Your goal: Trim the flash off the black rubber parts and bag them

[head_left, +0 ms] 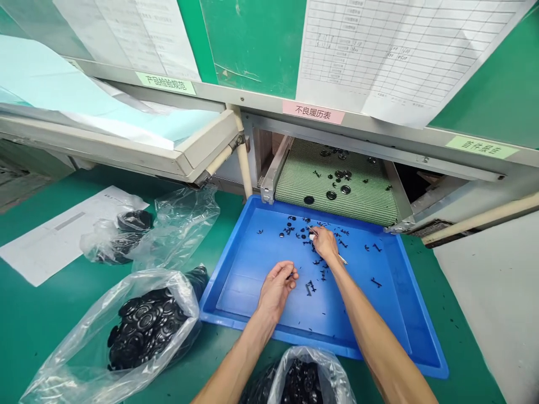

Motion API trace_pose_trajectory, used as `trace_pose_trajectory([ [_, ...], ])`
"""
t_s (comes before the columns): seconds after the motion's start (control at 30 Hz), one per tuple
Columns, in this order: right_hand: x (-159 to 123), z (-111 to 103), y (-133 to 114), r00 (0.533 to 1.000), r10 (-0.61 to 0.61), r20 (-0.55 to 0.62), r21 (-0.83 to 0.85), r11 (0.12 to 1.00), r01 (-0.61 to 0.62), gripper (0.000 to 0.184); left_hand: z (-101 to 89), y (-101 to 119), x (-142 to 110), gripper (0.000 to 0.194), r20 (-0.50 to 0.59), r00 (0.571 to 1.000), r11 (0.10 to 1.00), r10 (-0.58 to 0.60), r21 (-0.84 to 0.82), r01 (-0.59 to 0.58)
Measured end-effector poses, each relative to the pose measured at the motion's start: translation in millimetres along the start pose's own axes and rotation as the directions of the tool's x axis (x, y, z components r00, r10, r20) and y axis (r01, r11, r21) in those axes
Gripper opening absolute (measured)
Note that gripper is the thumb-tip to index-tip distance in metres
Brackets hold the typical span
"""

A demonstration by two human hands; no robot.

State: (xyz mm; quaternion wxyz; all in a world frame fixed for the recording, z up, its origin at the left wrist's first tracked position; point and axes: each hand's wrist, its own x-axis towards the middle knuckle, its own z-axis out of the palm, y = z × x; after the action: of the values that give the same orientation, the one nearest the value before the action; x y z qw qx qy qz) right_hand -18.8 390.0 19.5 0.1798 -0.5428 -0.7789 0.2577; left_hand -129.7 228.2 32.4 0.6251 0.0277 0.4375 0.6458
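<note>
Over the blue tray [248, 269], my left hand [275, 289] is closed, its fingertips pinched on a small black part [290, 275] that is mostly hidden. Farther in, my right hand [325, 244] grips a thin pale tool [343, 260]; one end sticks out behind the hand and a white bit shows at the fingers. Its kind is unclear. The tool's tip is among small round black pieces [289, 224] and branched black scraps [310, 288] scattered on the tray floor.
A green conveyor belt [303, 168] carrying black rings [331, 195] ends at the tray's far edge. Left stands an open plastic bag [185, 292] of black rubber rings [145, 320]; another bag [332, 373] is in front. A white sheet [54, 241] and smaller bags lie left, below a shelf [185, 160].
</note>
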Motion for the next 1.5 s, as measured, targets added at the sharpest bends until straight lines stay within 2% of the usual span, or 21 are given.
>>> trace_pose_trajectory([
  [0.07, -16.9, -1.5, -6.6, 0.999, -0.023, 0.033, 0.020, 1.000, 0.023, 0.030, -0.4, -1.2, 0.9, 0.033, 0.009, 1.000, 1.000, 0.014, -0.004, -0.014],
  [0.17, -56.9, -6.2, -24.7, 0.993, -0.077, 0.086, 0.079, 0.994, 0.070, 0.026, 0.0, -3.1, 1.6, 0.036, 0.037, 0.999, 1.000, 0.018, -0.018, -0.017],
  [0.27, -93.9, -11.3, -44.9, 0.983, -0.169, 0.070, 0.142, 0.977, 0.158, 0.025, 0.5, -4.3, 1.3, 0.035, 0.091, 0.996, 1.000, 0.017, -0.026, -0.014],
  [0.43, -120.8, -22.2, -54.3, 0.950, -0.299, 0.086, 0.112, 0.951, 0.289, 0.037, -0.3, -4.6, -0.2, 0.030, 0.129, 0.991, 0.999, 0.024, -0.031, -0.020],
  [0.5, -125.7, -27.1, -49.6, 0.944, -0.315, 0.099, 0.060, 0.949, 0.310, 0.047, -0.3, -4.3, -0.7, 0.029, 0.136, 0.990, 0.999, 0.026, -0.027, -0.023],
  [0.57, -130.5, -30.7, -45.0, 0.963, -0.249, 0.100, -0.063, 0.965, 0.256, 0.051, 0.3, -4.3, -1.4, 0.031, 0.149, 0.988, 1.000, 0.029, -0.008, -0.028],
  [0.63, -134.9, -32.6, -43.5, 0.975, -0.188, 0.115, -0.215, 0.954, 0.209, 0.048, 1.2, -4.5, -2.0, 0.033, 0.157, 0.987, 0.999, 0.041, 0.011, -0.043],
  [0.73, -138.8, -33.5, -47.6, 0.967, -0.211, 0.142, -0.384, 0.889, 0.250, 0.037, 2.1, -5.2, -2.6, 0.034, 0.160, 0.986, 0.998, 0.056, 0.029, -0.061],
  [0.83, -139.0, -33.9, -54.0, 0.964, -0.217, 0.151, -0.465, 0.846, 0.263, 0.030, 2.2, -5.9, -2.8, 0.035, 0.164, 0.985, 0.997, 0.058, 0.047, -0.067],
  [1.03, -139.7, -28.6, -61.2, 0.974, -0.186, 0.132, -0.504, 0.833, 0.227, 0.023, 2.1, -7.1, -3.4, 0.037, 0.174, 0.982, 0.993, 0.074, 0.083, -0.089],
  [1.13, -141.9, -22.3, -63.6, 0.977, -0.194, 0.083, -0.504, 0.838, 0.209, 0.018, 2.2, -7.3, -4.0, 0.036, 0.165, 0.980, 0.982, 0.111, 0.132, -0.134],
  [1.2, -141.0, -18.9, -62.6, 0.983, -0.175, 0.057, -0.457, 0.871, 0.181, 0.018, 2.3, -7.4, -4.2, 0.034, 0.157, 0.977, 0.967, 0.148, 0.184, -0.176],
  [1.3, -132.8, -15.7, -56.2, 0.990, -0.093, 0.108, -0.227, 0.967, 0.116, 0.024, 2.4, -7.9, -3.0, 0.031, 0.142, 0.968, 0.937, 0.205, 0.257, -0.236],
  [1.4, -121.2, -10.1, -51.2, 0.974, -0.055, 0.220, -0.005, 0.998, 0.058, 0.030, 2.4, -8.9, 0.6, 0.032, 0.117, 0.965, 0.916, 0.235, 0.305, -0.260],
  [1.47, -117.5, -2.7, -52.7, 0.976, -0.032, 0.217, 0.003, 0.999, 0.033, 0.030, 2.1, -9.3, 3.4, 0.031, 0.077, 0.959, 0.896, 0.273, 0.342, -0.283],
  [1.5, -117.7, 1.8, -54.7, 0.984, -0.022, 0.177, -0.046, 0.998, 0.031, 0.028, 2.0, -9.3, 4.5, 0.030, 0.053, 0.950, 0.881, 0.306, 0.363, -0.304],
])
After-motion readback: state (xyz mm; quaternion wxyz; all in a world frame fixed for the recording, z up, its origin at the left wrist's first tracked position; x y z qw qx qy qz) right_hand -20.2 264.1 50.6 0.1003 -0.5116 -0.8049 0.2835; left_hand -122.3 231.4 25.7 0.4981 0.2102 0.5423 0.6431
